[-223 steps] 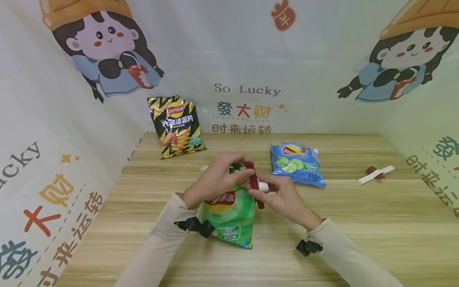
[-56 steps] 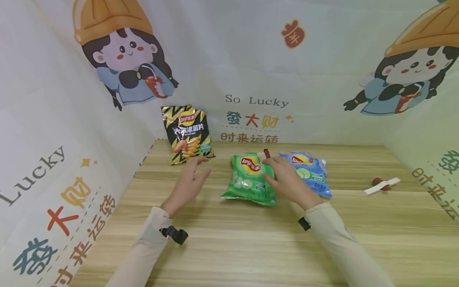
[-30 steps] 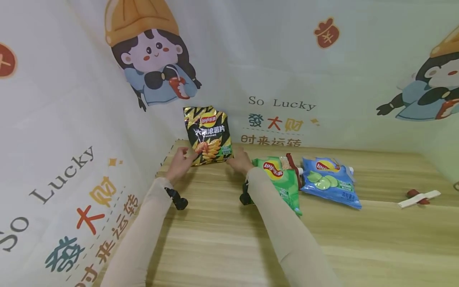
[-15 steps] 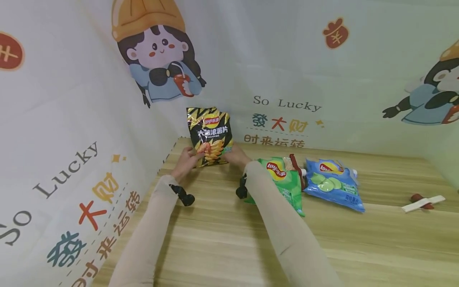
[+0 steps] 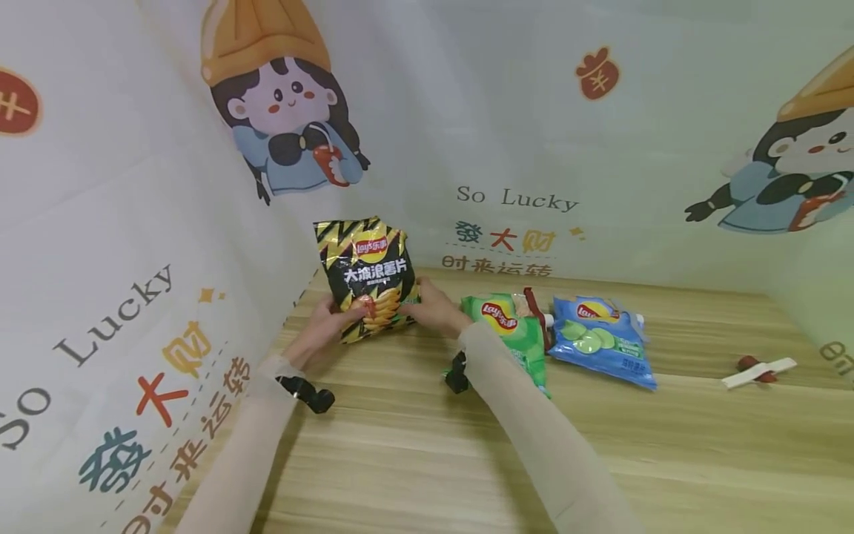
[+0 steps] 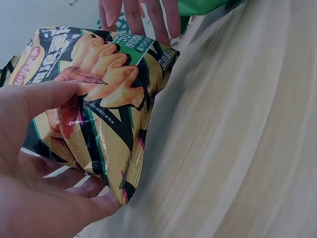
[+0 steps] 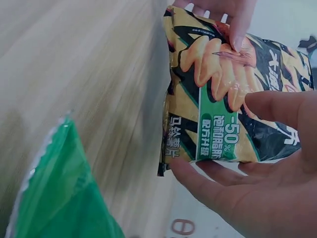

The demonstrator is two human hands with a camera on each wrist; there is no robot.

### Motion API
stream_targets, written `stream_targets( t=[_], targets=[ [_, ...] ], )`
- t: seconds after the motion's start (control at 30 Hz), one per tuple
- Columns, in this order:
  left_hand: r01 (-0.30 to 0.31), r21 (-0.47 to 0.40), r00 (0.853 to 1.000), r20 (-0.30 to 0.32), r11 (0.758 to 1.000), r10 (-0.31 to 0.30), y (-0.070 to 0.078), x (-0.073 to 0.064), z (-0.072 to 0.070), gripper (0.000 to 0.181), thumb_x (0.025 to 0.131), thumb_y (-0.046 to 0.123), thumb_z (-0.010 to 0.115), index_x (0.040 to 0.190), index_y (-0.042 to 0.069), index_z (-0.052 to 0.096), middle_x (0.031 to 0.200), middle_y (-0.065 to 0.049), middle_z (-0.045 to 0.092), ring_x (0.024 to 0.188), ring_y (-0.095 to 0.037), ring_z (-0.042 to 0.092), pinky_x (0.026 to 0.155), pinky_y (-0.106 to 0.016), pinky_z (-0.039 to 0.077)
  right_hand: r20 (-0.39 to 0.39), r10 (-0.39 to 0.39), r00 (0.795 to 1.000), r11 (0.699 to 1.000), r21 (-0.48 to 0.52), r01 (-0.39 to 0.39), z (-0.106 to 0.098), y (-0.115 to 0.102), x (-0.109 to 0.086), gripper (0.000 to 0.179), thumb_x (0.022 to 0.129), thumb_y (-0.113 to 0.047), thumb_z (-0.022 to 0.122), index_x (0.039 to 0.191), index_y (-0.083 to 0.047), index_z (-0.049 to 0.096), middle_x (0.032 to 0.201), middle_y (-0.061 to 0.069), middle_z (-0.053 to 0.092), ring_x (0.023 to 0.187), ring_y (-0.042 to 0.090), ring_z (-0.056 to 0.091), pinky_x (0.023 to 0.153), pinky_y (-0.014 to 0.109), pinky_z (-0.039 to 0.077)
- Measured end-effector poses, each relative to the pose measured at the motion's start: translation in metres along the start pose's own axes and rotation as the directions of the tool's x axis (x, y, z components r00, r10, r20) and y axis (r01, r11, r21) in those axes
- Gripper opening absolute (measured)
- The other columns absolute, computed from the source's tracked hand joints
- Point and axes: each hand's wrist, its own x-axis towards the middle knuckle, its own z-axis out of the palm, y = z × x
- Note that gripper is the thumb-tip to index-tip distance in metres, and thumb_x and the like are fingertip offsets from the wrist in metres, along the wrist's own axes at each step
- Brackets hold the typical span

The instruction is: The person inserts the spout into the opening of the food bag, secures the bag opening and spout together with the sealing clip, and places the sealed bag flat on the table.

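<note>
Between both hands stands a black-and-gold chip bag (image 5: 371,268), its printed front turned toward me and its top left corner uneven. My left hand (image 5: 320,330) grips the bag's lower left side, thumb on the front and fingers behind, as the left wrist view shows. At the lower right side my right hand (image 5: 437,308) holds the bag, with its thumb (image 7: 270,104) over the front and the other fingers along the edge and behind. The bag's lower edge is close over the wooden table (image 5: 400,460).
Right of the hands lies a green chip bag (image 5: 500,319), a dark red strip clip (image 5: 534,311) with a white end across its top corner; the right sleeve partly covers it. Beside it is a blue chip bag (image 5: 600,345). Farther right, a white strip (image 5: 777,367) crosses a dark red piece (image 5: 747,362).
The hands have left the green bag, which now lies beside the blue one with the red clip on it. Both have taken hold of the black-and-gold bag and brought it nearer, off the back wall.
</note>
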Motion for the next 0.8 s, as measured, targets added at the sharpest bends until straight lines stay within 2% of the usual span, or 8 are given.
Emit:
stream_targets(
  t=[0.03,0.1,0.2,0.3,0.47,0.53,0.7,0.8],
  targets=[
    [-0.009,0.001,1.000,0.004,1.000,0.009,0.001,-0.003,-0.002,0.069,0.097,0.028,0.065,0.151,0.000,0.031,0.142,-0.020,0.047,0.109,-0.017,0.052,0.084,-0.022,0.045,0.001,-0.018,1.000,1.000,-0.024,0.018,0.000,-0.002,-0.003,0.068,0.097,-0.016,0.061,0.153,-0.001,0.025,0.154,0.022,0.036,0.143,0.036,0.033,0.115,0.049,0.029],
    [-0.021,0.022,1.000,-0.009,1.000,0.021,0.005,-0.010,-0.005,0.070,0.097,0.029,0.066,0.151,0.002,0.031,0.143,-0.021,0.047,0.116,-0.025,0.052,0.090,-0.029,0.047,-0.002,-0.045,0.999,0.997,-0.070,0.045,0.000,-0.005,-0.009,0.068,0.098,-0.019,0.061,0.154,-0.002,0.025,0.152,0.022,0.039,0.139,0.036,0.039,0.113,0.049,0.033],
    [-0.058,-0.005,0.998,-0.006,0.998,0.058,0.012,-0.021,-0.005,0.072,0.096,0.027,0.067,0.153,0.004,0.029,0.146,-0.021,0.045,0.129,-0.033,0.047,0.105,-0.042,0.042,-0.009,-0.100,0.995,0.988,-0.120,0.099,-0.003,-0.009,-0.020,0.067,0.099,-0.021,0.060,0.153,-0.002,0.026,0.144,0.022,0.049,0.129,0.035,0.050,0.106,0.046,0.042],
    [-0.098,-0.023,0.995,0.013,0.995,0.098,0.020,-0.034,-0.002,0.073,0.096,0.026,0.068,0.154,0.008,0.028,0.145,-0.020,0.047,0.131,-0.035,0.047,0.109,-0.047,0.038,-0.007,-0.152,0.988,0.977,-0.150,0.150,-0.008,-0.010,-0.036,0.065,0.099,-0.022,0.060,0.153,-0.003,0.028,0.132,0.020,0.056,0.117,0.032,0.058,0.096,0.043,0.050],
    [-0.098,0.016,0.994,0.043,0.995,0.097,0.036,-0.061,0.011,0.075,0.096,0.034,0.068,0.155,0.013,0.026,0.145,-0.016,0.050,0.129,-0.031,0.050,0.100,-0.042,0.046,-0.006,-0.186,0.983,0.971,-0.155,0.183,-0.028,-0.009,-0.074,0.062,0.100,-0.028,0.061,0.153,-0.013,0.033,0.126,0.013,0.060,0.113,0.025,0.061,0.091,0.042,0.052],
    [-0.118,0.018,0.992,0.054,0.993,0.117,0.040,-0.070,0.020,0.075,0.095,0.033,0.068,0.154,0.013,0.027,0.144,-0.015,0.051,0.128,-0.031,0.052,0.097,-0.038,0.049,-0.002,-0.205,0.979,0.964,-0.175,0.201,-0.038,-0.006,-0.092,0.059,0.100,-0.029,0.061,0.152,-0.017,0.035,0.126,0.010,0.061,0.113,0.023,0.060,0.092,0.043,0.052],
    [-0.204,0.005,0.976,0.085,0.979,0.203,0.052,-0.087,0.045,0.071,0.095,0.026,0.070,0.153,0.015,0.031,0.144,-0.012,0.052,0.127,-0.029,0.054,0.096,-0.030,0.050,0.011,-0.285,0.958,0.930,-0.239,0.279,-0.059,0.002,-0.133,0.055,0.101,-0.026,0.060,0.150,-0.014,0.038,0.121,0.009,0.064,0.108,0.022,0.063,0.089,0.043,0.054],
    [-0.213,-0.007,0.973,0.093,0.977,0.212,0.057,-0.095,0.059,0.071,0.093,0.027,0.072,0.153,0.019,0.033,0.143,-0.008,0.054,0.127,-0.025,0.055,0.096,-0.029,0.050,0.004,-0.307,0.952,0.921,-0.252,0.298,-0.067,0.007,-0.154,0.055,0.101,-0.025,0.060,0.149,-0.012,0.038,0.118,0.007,0.064,0.103,0.021,0.065,0.085,0.040,0.055]
  ],
)
